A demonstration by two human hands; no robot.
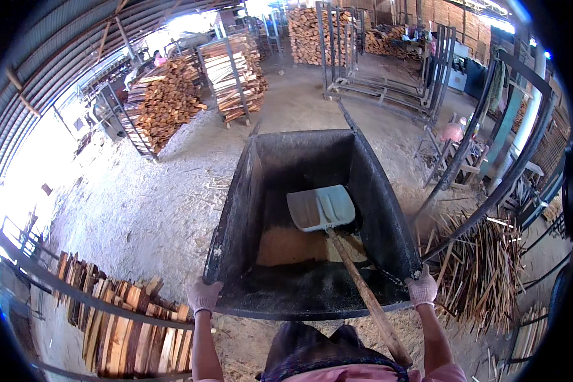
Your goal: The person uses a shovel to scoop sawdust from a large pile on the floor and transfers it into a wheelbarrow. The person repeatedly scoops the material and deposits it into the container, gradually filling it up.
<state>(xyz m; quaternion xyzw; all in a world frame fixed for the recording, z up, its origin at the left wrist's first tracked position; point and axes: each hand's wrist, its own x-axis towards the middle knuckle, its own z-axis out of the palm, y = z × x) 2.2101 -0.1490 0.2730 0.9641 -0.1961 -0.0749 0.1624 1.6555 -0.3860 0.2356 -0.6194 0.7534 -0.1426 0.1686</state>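
Note:
A large black open-topped cart (239, 184) stands right in front of me. My left hand (204, 297), in a light knit glove, is closed on its near left corner. At the near right corner my right hand (422, 288), gloved the same way, is closed on the cart too. Inside lies a shovel (323, 207) with a wide pale grey blade. Its wooden handle leans over the near rim toward my right side, touched by neither hand. Some brown sawdust (286, 247) covers part of the cart's floor.
Racks of stacked wood (234, 79) and a woodpile (165, 99) stand ahead on the left. An empty metal rack (382, 92) is farther ahead. Boards (124, 325) lie at near left, thin sticks (481, 274) at right. Curved dark bars (522, 153) rise on the right.

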